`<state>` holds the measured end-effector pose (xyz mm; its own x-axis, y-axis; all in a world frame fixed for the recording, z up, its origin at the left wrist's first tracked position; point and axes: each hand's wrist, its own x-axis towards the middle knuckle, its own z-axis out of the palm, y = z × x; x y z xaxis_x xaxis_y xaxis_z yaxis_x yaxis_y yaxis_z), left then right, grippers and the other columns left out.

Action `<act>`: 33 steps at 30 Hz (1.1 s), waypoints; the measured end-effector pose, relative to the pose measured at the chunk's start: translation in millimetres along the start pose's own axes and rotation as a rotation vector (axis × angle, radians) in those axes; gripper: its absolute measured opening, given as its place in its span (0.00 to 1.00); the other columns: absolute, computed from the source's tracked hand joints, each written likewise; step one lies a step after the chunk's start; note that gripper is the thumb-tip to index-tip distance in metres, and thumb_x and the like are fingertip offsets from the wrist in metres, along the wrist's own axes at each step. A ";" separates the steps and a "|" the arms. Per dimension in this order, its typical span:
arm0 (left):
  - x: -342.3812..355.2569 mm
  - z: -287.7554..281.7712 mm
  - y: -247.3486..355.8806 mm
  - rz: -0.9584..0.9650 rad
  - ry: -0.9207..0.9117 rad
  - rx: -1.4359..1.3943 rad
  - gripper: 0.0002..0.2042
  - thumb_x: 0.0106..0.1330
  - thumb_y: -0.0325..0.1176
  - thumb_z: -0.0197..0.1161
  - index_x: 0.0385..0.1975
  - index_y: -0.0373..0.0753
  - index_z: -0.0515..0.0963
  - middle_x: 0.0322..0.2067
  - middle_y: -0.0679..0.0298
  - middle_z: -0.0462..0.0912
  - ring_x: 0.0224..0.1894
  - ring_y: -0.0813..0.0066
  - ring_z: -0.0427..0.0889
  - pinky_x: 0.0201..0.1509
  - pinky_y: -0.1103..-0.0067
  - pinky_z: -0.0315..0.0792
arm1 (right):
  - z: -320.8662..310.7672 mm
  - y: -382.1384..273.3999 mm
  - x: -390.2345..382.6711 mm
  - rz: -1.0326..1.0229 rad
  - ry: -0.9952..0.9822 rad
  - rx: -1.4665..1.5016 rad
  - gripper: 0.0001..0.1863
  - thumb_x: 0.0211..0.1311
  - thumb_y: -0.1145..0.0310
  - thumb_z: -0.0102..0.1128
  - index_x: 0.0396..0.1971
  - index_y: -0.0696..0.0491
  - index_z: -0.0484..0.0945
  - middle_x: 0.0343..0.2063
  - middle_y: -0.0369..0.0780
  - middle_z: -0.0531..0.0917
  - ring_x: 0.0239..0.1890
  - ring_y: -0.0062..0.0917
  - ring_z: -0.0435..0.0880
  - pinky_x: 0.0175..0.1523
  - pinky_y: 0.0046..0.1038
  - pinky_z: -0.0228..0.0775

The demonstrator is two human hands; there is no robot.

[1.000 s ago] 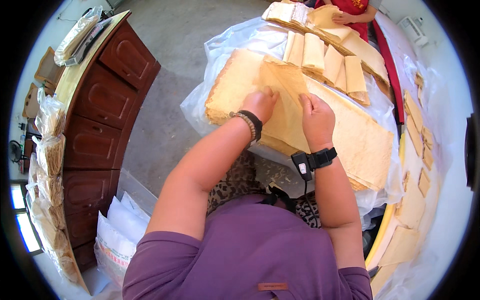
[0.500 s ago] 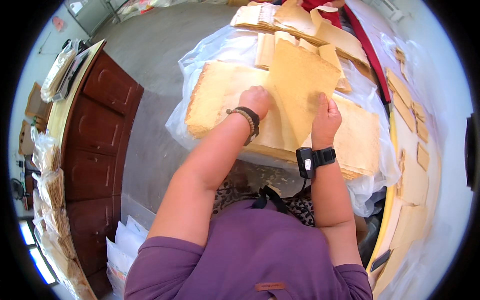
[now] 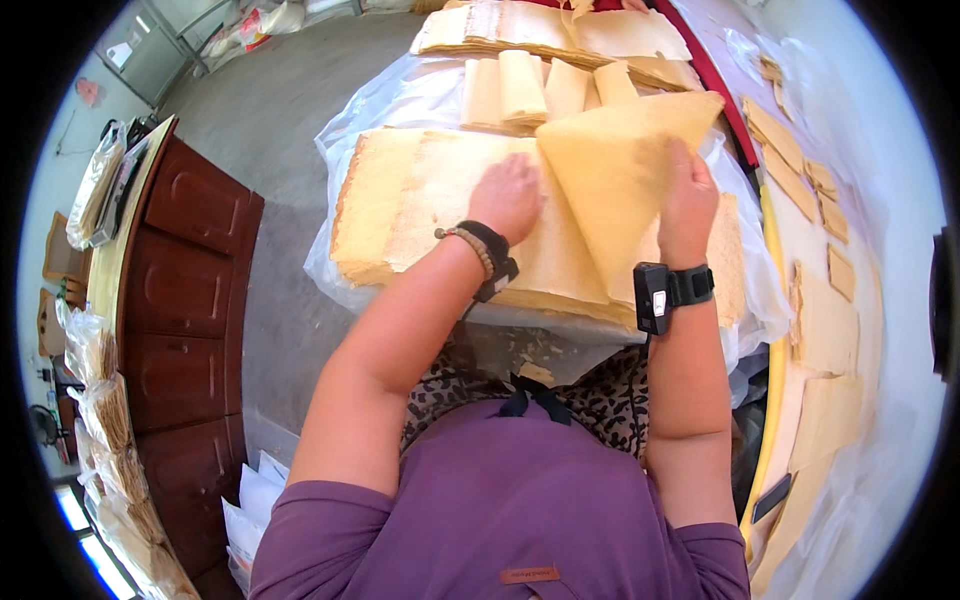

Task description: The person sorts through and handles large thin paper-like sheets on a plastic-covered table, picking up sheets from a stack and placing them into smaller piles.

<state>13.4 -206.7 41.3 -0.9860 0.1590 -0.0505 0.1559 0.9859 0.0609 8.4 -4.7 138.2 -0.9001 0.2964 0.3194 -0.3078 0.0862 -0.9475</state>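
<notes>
A wide stack of thin, tan, flatbread-like sheets [image 3: 385, 215] lies on clear plastic in front of me. My left hand [image 3: 508, 198] rests palm down on the stack, near the fold of the top sheet; its fingers are smeared by motion. My right hand [image 3: 690, 205] pinches the edge of a raised tan sheet [image 3: 610, 165], with thumb and fingers closed on it. That sheet stands up as a slanting, pointed flap, its lower tip near the stack's front edge. Just beyond lie several folded tan sheets [image 3: 522, 88].
Another stack of sheets [image 3: 540, 32] lies at the far side, with a co-worker's hand [image 3: 636, 5] beside it. On the right, a surface holds folded pieces [image 3: 840, 272] and a dark phone [image 3: 771, 497]. A brown cabinet [image 3: 195, 255] with bagged sheets [image 3: 110, 410] on top stands left.
My right hand has moved right, drawing the raised sheet's upper corner rightward. My left hand has loosened from a closed shape and lies flatter on the stack. The whole view has shifted slightly.
</notes>
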 end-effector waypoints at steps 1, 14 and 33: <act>0.2 5.2 12.1 0.113 0.223 -0.115 0.20 0.65 0.38 0.58 0.53 0.34 0.71 0.54 0.53 0.73 0.58 0.59 0.72 0.60 0.66 0.68 | 2.4 3.1 -2.9 -0.006 -0.035 -0.001 0.16 0.71 0.60 0.57 0.34 0.60 0.81 0.25 0.28 0.78 0.29 0.10 0.70 0.34 0.19 0.65; 6.8 -1.4 58.3 0.122 0.037 -0.125 0.33 0.69 0.50 0.55 0.68 0.36 0.60 0.72 0.53 0.55 0.75 0.60 0.51 0.75 0.65 0.49 | -130.3 -31.4 64.9 -0.069 0.310 0.275 0.22 0.70 0.55 0.56 0.42 0.64 0.79 0.37 0.41 0.84 0.40 0.23 0.81 0.49 0.24 0.71; 20.5 42.4 106.0 0.424 0.087 -0.114 0.28 0.71 0.52 0.49 0.69 0.52 0.62 0.72 0.52 0.53 0.75 0.56 0.48 0.76 0.62 0.44 | -409.3 -169.7 157.7 -0.167 0.698 0.139 0.24 0.75 0.58 0.49 0.59 0.61 0.69 0.58 0.45 0.77 0.58 0.36 0.76 0.65 0.36 0.69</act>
<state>12.3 -96.7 4.4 -0.8384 0.5380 0.0868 0.5447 0.8217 0.1676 44.9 416.6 343.8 -0.4459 0.8313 0.3319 -0.5017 0.0750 -0.8618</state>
